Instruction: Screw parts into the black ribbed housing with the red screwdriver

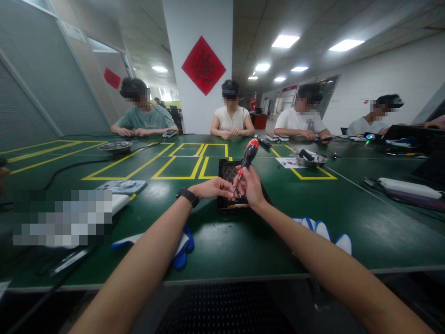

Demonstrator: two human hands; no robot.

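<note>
My right hand [251,184] is closed around a red and black screwdriver [249,155], whose handle tilts up and away from me. My left hand [216,188], with a black watch on its wrist, pinches the metal shaft near the tip. Both hands meet just above a black tray [226,172] on the green table [243,241]. What lies in the tray is too dark to make out.
White and blue gloves [327,229] lie under my right forearm, another glove [182,246] under my left. A metal bowl [115,147] stands far left, another bowl [311,160] far right. Several people sit across the table. A white power strip [405,187] lies at right.
</note>
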